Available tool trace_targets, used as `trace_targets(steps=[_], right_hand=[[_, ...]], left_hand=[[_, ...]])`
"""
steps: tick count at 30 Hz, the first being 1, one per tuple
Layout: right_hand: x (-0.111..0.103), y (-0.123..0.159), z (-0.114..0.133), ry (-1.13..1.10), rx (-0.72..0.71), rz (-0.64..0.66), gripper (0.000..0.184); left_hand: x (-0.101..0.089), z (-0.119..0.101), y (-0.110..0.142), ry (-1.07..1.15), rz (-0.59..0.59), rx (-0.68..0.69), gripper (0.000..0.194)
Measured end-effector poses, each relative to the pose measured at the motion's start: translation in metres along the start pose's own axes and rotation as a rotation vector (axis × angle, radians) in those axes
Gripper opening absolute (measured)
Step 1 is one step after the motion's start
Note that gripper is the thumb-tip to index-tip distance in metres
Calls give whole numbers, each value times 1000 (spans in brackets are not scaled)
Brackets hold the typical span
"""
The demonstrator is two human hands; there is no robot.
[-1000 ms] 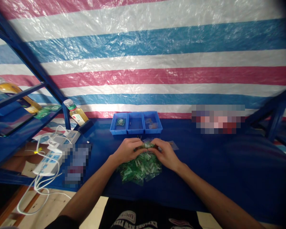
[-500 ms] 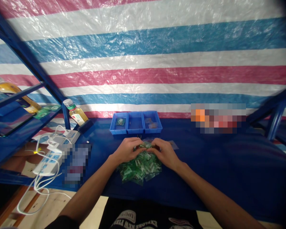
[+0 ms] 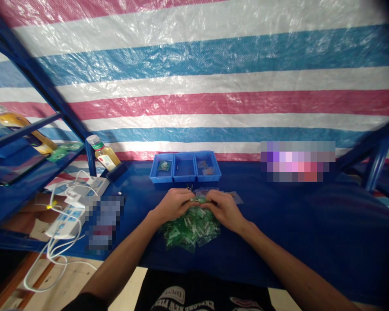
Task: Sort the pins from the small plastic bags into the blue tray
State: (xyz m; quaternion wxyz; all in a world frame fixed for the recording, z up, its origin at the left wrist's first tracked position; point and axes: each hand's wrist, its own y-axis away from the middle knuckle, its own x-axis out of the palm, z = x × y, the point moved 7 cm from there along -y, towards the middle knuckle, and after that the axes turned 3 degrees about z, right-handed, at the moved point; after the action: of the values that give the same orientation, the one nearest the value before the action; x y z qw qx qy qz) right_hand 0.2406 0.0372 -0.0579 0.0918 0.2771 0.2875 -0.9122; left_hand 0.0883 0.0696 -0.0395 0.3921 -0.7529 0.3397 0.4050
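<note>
Both hands meet over a pile of small green-tinted clear plastic bags (image 3: 191, 231) on the blue table. My left hand (image 3: 175, 203) pinches one side of a small green plastic bag (image 3: 199, 200), its fingers closed. On the other side, my right hand (image 3: 223, 207) grips the same bag between thumb and fingers. The fingers partly cover the bag, so its contents cannot be made out. Just beyond the hands lie some flat clear bags (image 3: 235, 197) and a few thin dark pieces (image 3: 189, 187).
Behind the hands stands a blue three-compartment tray (image 3: 184, 178) with small bags in its outer sections. To the left are a bottle (image 3: 105, 154), a power strip (image 3: 66, 220) with white cables and a blurred flat object (image 3: 104, 222). A pixelated patch (image 3: 294, 162) covers something at back right.
The small green bag between my fingers has shifted slightly and looks flatter and more stretched between both hands. The hands have barely moved.
</note>
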Motion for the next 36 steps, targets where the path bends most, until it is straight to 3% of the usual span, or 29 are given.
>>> trace_targets(steps=[10, 22, 29, 32, 36], right_hand=[[4, 0, 2, 40, -7, 34, 11], [-1, 1, 3, 69, -12, 30, 30], [1, 1, 3, 60, -37, 41, 27], [3, 3, -3, 49, -7, 5, 13], [1, 6, -7, -7, 26, -64, 41]], left_hand=[[-4, 2, 0, 43, -46, -17, 33], [6, 7, 1, 2, 4, -53, 36], [2, 3, 0, 19, -11, -40, 36], [3, 4, 0, 23, -1, -45, 37], [5, 8, 2, 29, 7, -68, 37]])
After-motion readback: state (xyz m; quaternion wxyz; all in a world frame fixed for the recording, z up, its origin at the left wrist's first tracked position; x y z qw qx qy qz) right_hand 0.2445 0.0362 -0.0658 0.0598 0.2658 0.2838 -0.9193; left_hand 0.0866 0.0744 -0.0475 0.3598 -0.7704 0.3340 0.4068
